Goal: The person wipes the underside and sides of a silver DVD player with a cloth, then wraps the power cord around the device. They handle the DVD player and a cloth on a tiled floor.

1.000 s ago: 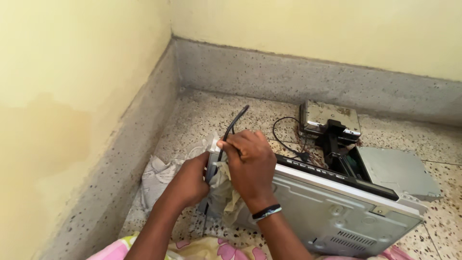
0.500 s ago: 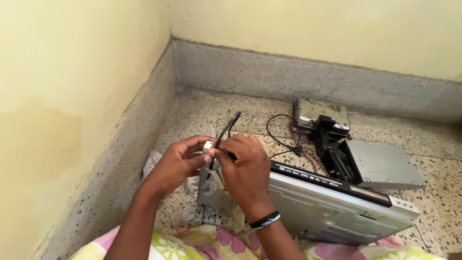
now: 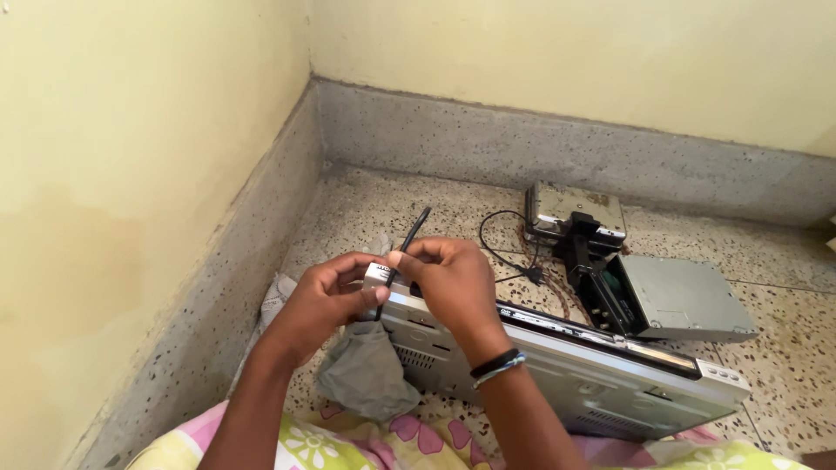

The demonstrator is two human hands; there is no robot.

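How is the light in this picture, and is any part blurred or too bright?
Head view: soft, even daylight, with no hard shadows on the speckled floor. The left hand, right hand and silver player are sharp. Mild glare on the metal box; the yellow wall looks slightly washed out.

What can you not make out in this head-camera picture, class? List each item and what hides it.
- Left end of the silver player: covered by the left hand and right hand.
- Lower run of the black cable: behind the fingers.
- Grey cloth: partly under the player.
- Metal box contents: too dark.
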